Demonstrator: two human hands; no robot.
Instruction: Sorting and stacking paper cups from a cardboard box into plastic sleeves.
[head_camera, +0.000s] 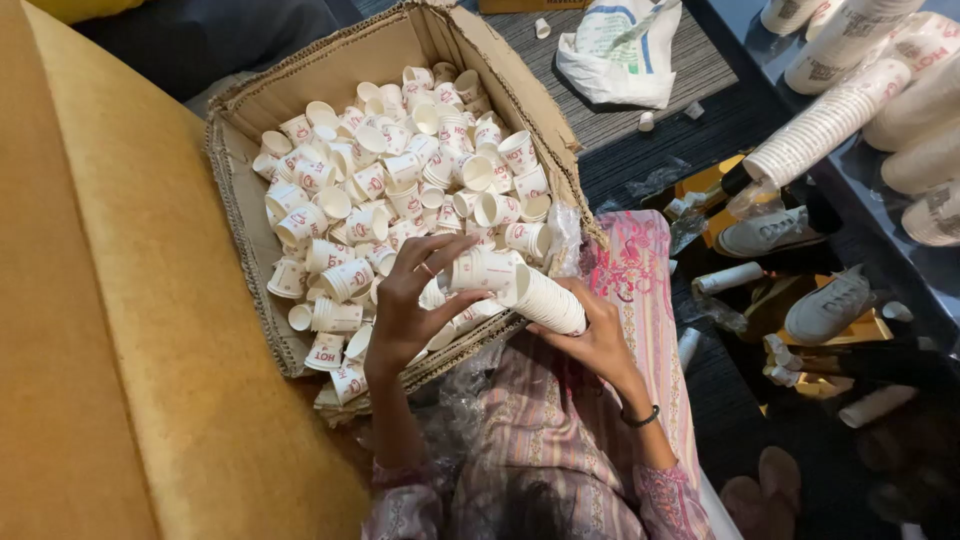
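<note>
the left hand (405, 300) grips a loose paper cup (478, 268) above the cardboard box (300, 80); the right hand (600, 335) clasps a nested cup stack (545, 300). a skewed push could crumple rims or scatter the stack.

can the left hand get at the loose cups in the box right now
Probably yes: the left hand already hovers over the open cardboard box, and the loose paper cups lie uncovered, though its fingers hold a cup.

Left hand (410, 300) spreads its fingers in a loose grip; right hand (595, 340) curls closed, wrists near.
</note>
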